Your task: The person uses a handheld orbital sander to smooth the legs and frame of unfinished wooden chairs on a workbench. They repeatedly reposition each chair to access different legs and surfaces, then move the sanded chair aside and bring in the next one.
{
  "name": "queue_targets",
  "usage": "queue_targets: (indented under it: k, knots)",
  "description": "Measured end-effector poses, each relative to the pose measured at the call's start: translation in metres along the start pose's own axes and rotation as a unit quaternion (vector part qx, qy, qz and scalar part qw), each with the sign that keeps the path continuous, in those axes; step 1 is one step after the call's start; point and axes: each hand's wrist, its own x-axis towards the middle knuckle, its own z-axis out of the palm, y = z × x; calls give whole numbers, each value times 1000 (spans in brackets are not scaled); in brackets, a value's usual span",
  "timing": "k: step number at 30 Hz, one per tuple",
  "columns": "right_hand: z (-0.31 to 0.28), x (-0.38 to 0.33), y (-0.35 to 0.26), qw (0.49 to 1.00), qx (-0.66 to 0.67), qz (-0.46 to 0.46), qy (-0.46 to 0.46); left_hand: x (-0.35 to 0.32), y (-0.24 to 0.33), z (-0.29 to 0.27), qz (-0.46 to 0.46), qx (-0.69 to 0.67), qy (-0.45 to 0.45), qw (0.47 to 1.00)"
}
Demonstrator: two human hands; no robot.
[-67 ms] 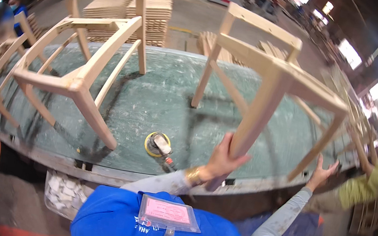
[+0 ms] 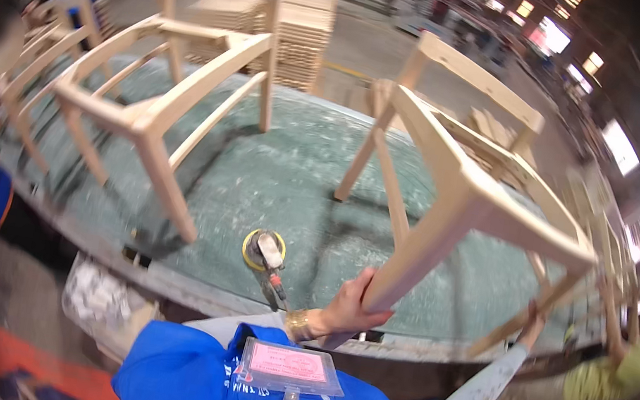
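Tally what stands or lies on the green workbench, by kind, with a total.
Chair frames: 2, one on the left, one gripped by both hands, left and right
Sanders: 1
Total: 3

A round yellow sander lies on the green table. Another wooden chair frame lies there too, with stacked wood behind.

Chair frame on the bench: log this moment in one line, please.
left hand: grips leg of chair frame | right hand: holds another leg | frame: tipped on green bench | sander: idle on bench
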Motion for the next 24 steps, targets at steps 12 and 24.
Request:
queue_targets:
  k: [12,24]
  knots:
    - [-66,107,123,990,48,89,100,92,-135,197,23,0,-124,992]
    - [40,-8,-85,940,117,-178,266,98,-145,138,26,65,-185,980]
